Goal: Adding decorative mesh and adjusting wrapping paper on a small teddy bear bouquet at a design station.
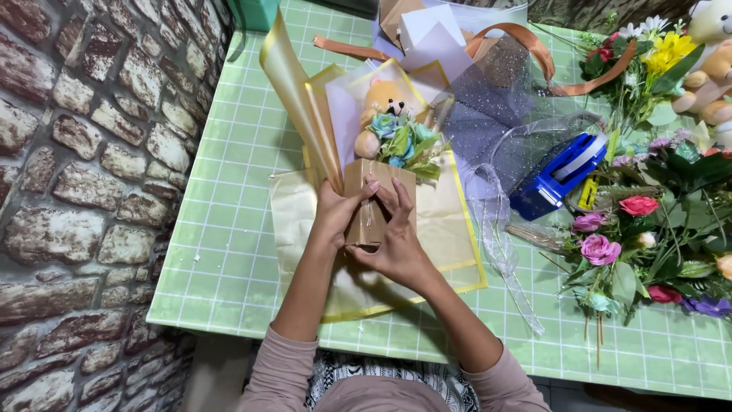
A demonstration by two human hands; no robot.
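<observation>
both hands, left hand (335, 210) and right hand (396, 233), clasp the brown paper wrap (375, 200) at centre counter (229, 252). teddy bear (381, 103) and blue flowers (402, 139) already tucked in at 12 o'clock; gold sheet (450, 236) underneath lies flat, unfolded. tape dispenser (560, 174) at 3 o'clock.

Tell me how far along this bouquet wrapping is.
Done: teddy bear and blue flowers sit in gold-edged wrapping sheets. In hand: left hand and right hand press the brown paper base. Left: orange ribbon lies loose, untied.
</observation>
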